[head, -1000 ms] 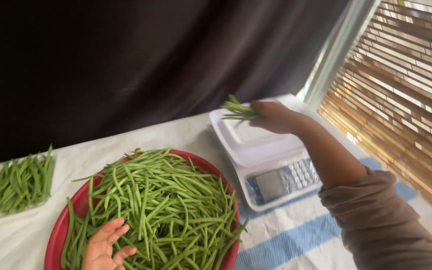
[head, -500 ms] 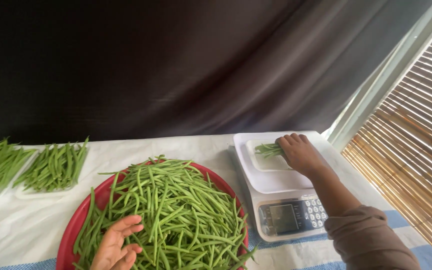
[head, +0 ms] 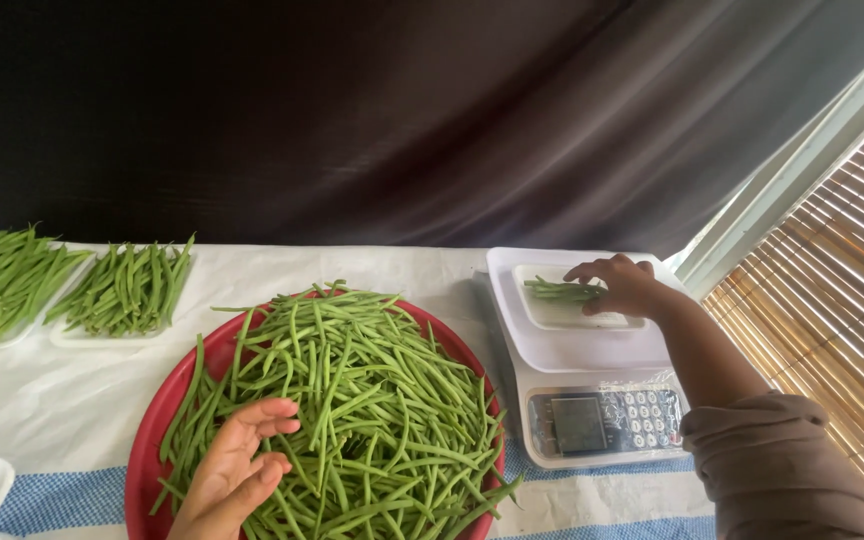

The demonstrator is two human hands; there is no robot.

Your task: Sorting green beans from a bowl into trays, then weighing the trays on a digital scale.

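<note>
Item 1, as I log it from the head view: a small bunch of green beans [head: 562, 291], lying flat in a shallow white tray [head: 577, 315] on the platform of a white digital scale [head: 592, 370]. My right hand [head: 624, 285] rests over the near end of the bunch, fingers curled loosely and touching the beans; I cannot tell whether this grip has closed on them or only steadies them on the tray. Item 2: my left hand [head: 237, 470], open and palm down, fingers spread on the large heap of beans [head: 352, 400] in a round red basin [head: 152, 440], holding nothing; I judge it is placed there to keep the heap within reach. Item 3: 2 further white trays of beans, far left [head: 2, 275] and just beside it [head: 127, 285], well apart from the scale. All stand on a counter [head: 62, 400] under a white cloth with blue stripes.
</note>
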